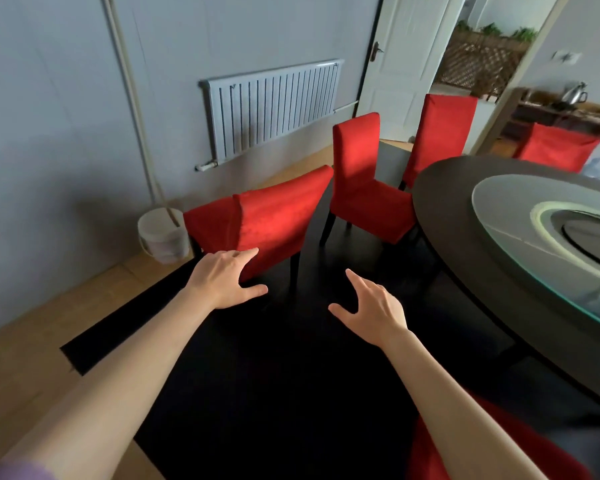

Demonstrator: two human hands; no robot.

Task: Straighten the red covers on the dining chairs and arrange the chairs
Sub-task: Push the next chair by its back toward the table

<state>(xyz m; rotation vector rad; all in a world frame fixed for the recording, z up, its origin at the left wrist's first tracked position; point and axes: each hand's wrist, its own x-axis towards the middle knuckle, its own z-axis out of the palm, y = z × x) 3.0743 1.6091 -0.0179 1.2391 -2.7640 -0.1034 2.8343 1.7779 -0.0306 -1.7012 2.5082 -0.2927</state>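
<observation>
Nearest chair [271,220] sits ahead-left, back running left-right; left hand [224,280] is closest, right hand [374,306] trails, both spread, holding nothing.

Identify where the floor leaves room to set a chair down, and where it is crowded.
Free: the black rug between both arms, and the wooden floor toward the wall. Crowded: near the round table, where the red-covered chairs stand close.
</observation>
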